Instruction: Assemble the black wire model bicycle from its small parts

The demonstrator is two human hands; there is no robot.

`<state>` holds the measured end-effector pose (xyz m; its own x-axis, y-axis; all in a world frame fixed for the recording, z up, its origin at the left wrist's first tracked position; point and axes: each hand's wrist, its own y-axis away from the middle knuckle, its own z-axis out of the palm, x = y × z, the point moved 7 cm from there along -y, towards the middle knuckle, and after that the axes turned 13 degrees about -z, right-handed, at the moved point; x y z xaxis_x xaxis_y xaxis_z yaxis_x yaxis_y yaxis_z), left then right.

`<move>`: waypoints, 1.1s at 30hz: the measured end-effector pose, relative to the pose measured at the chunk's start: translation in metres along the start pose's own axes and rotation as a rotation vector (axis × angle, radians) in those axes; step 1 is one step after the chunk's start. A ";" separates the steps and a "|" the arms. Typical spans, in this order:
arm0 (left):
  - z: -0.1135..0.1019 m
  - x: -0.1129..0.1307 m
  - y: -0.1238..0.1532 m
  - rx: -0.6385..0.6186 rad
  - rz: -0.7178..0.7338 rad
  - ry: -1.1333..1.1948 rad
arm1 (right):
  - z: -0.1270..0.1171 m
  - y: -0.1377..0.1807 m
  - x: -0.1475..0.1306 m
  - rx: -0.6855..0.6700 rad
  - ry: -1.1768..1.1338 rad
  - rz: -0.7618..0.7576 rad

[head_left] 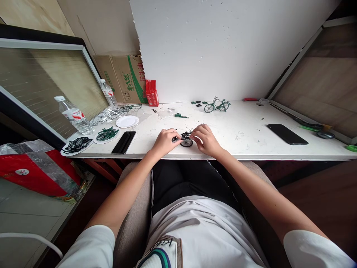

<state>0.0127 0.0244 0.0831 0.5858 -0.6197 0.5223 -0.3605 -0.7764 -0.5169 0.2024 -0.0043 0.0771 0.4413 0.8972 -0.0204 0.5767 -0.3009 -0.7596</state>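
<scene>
A small dark model-bicycle assembly with one wheel [186, 140] rests at the near edge of the white table [245, 134]. My left hand [165, 142] is closed in a pinch on its left end. My right hand [205, 139] is closed in a pinch on its right end. A finished green model bicycle [216, 105] stands at the back of the table. A loose green part [180, 115] lies between it and my hands.
Two black phones [123, 142] [287, 134] lie left and right of my hands. White plates [127, 121] and trays of green parts [106, 134] and black parts [77, 144] sit on the left, with water bottles [74, 115], a red box [152, 93] and cardboard cartons [122, 78].
</scene>
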 end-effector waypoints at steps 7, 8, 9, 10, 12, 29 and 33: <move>0.002 0.000 0.000 -0.014 -0.005 -0.015 | -0.005 -0.003 -0.002 -0.026 0.039 0.014; 0.002 0.000 0.000 -0.019 -0.004 -0.019 | -0.005 -0.003 -0.002 -0.034 0.035 0.015; 0.003 0.000 0.000 -0.023 -0.003 -0.022 | -0.005 -0.004 -0.002 -0.040 0.031 0.014; 0.003 0.000 0.000 -0.026 0.000 -0.027 | -0.005 -0.004 -0.002 -0.045 0.026 0.011; 0.003 0.000 0.000 -0.025 0.004 -0.032 | -0.005 -0.004 -0.001 -0.046 0.019 0.008; 0.003 -0.001 0.000 -0.031 0.028 -0.061 | -0.008 -0.001 0.007 -0.058 -0.025 0.040; 0.002 -0.001 0.000 -0.031 0.027 -0.052 | -0.007 -0.001 0.009 -0.062 -0.023 0.036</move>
<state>0.0134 0.0257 0.0811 0.6126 -0.6341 0.4718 -0.3983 -0.7633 -0.5087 0.2103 0.0015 0.0821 0.4473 0.8922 -0.0625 0.6024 -0.3522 -0.7162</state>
